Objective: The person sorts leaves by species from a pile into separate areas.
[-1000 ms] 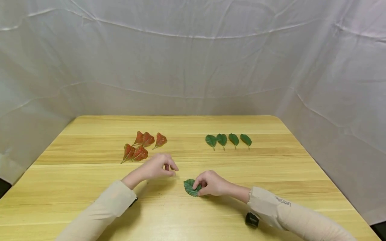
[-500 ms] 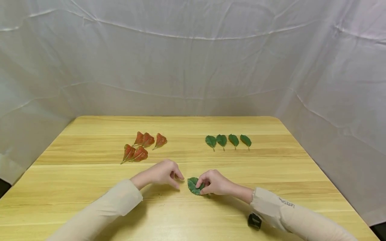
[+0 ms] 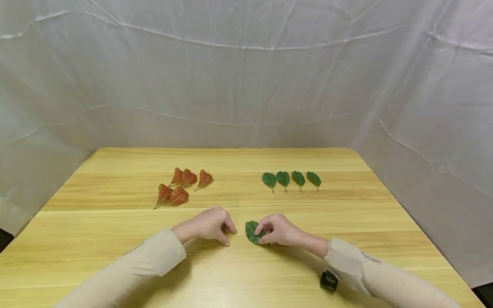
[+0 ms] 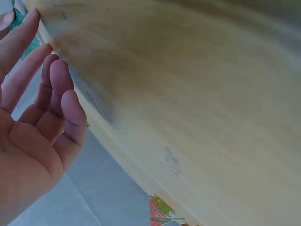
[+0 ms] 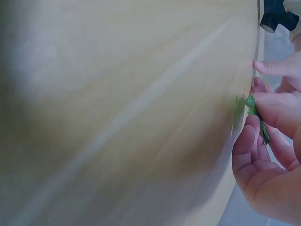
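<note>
A serrated green leaf [image 3: 251, 232] is pinched between the thumb and fingers of my right hand [image 3: 279, 229], just above or on the wooden table near the middle. The right wrist view shows this leaf [image 5: 265, 134] edge-on between the fingertips. To its left, my left hand [image 3: 213, 223] holds nothing. Its fingers are loosely bent, thumb and forefinger apart, with the tips close to the tabletop, a short gap from the leaf. The left wrist view shows the bare palm [image 4: 33, 146].
Several red leaves [image 3: 179, 196] lie in a loose cluster at the back left of the table [image 3: 115, 222]. Several green leaves [image 3: 283, 179] form a row at the back right, stems toward me. A pale cloth [image 3: 246, 85] hangs behind and at both sides.
My right hand has shifted slightly right and away from me with the leaf, which has turned a little. My left hand has moved right and nearer to me, closer to the leaf.
</note>
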`<state>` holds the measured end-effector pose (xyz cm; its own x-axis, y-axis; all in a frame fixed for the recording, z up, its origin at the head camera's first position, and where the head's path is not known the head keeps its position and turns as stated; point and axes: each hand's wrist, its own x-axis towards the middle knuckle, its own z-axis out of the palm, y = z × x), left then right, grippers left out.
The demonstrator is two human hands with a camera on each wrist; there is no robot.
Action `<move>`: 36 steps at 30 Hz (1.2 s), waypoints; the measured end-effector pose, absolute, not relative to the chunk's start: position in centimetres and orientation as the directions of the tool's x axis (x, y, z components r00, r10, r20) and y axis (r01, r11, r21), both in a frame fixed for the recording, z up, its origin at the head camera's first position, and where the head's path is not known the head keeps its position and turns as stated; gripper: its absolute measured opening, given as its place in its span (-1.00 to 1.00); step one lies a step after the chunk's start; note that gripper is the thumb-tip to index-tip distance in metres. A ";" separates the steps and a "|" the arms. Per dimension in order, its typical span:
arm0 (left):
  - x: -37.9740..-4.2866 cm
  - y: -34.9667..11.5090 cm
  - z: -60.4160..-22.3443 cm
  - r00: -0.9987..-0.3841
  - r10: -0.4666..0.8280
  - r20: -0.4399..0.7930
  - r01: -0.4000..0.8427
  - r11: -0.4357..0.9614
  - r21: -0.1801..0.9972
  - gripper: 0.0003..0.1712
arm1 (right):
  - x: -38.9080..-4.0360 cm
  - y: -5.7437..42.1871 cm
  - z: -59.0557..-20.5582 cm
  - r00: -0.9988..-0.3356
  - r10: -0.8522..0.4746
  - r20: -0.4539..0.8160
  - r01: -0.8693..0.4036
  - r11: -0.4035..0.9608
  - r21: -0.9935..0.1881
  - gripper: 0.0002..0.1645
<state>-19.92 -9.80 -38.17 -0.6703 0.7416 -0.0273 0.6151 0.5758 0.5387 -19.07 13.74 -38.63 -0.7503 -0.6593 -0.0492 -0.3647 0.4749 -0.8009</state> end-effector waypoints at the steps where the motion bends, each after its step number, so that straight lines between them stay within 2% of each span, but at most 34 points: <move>1: -19.9 -9.8 -38.2 -0.671 0.741 -0.026 0.618 0.578 0.534 -0.68 | -19.1 13.8 -38.6 -0.753 -0.656 -0.048 -0.358 0.471 -0.806 -0.88; 4: -19.9 -9.9 -38.2 -0.672 0.741 -0.025 0.616 0.577 0.537 -0.68 | -19.4 14.1 -38.4 -0.769 -0.636 -0.061 -0.320 0.466 -0.825 -0.88; 11: -20.1 -10.1 -38.2 -0.663 0.749 -0.012 0.580 0.524 0.623 -0.67 | -20.9 14.9 -37.6 -0.831 -0.548 -0.096 -0.205 0.463 -0.862 -0.81; 20: -19.9 -9.9 -37.9 -0.665 0.747 -0.029 0.568 0.530 0.630 -0.67 | -23.6 16.4 -37.4 -0.888 -0.444 -0.118 -0.124 0.479 -0.869 -0.73; 31: -19.9 -9.8 -37.9 -0.657 0.753 -0.036 0.577 0.534 0.618 -0.65 | -25.0 17.4 -38.1 -0.918 -0.352 -0.182 -0.030 0.519 -0.854 -0.73; 36: -19.8 -9.8 -38.0 -0.658 0.752 -0.034 0.577 0.534 0.618 -0.66 | -25.1 17.6 -38.3 -0.908 -0.369 -0.200 -0.017 0.509 -0.860 -0.71</move>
